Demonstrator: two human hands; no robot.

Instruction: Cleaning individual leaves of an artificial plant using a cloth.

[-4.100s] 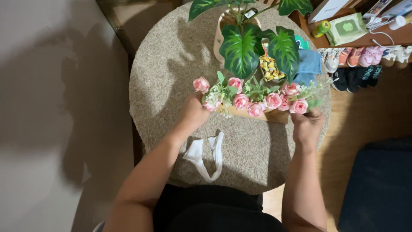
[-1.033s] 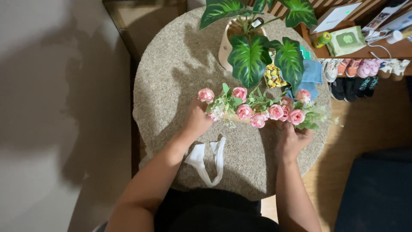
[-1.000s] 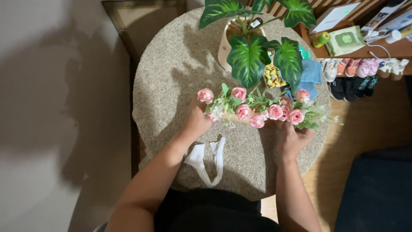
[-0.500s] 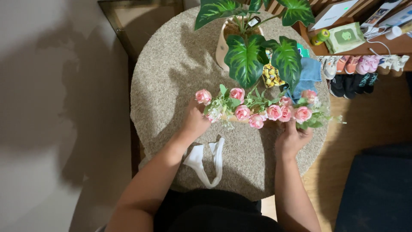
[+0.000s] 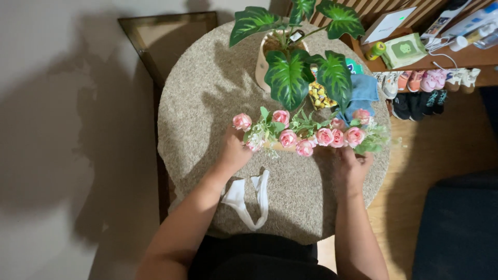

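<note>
A long arrangement of pink roses [image 5: 306, 136] with green leaves lies across the round speckled table [image 5: 207, 103]. My left hand [image 5: 234, 153] grips its left end, under the leftmost blooms. The right end is held from below by my right hand [image 5: 353, 165]. A pale base shows under the flowers between my hands. A white fabric strip [image 5: 249, 199] lies looped on the table near my left forearm.
A potted plant [image 5: 290, 57] with big green leaves stands at the table's far side, a blue cloth [image 5: 363, 91] and a yellow item beside it. A shelf with shoes [image 5: 430, 88] is at the right. A dark seat [image 5: 461, 228] stands at lower right.
The flower arrangement has shifted slightly toward the plant and my right hand has moved under its right end, compared with four seconds ago. Over the last second almost nothing has moved.
</note>
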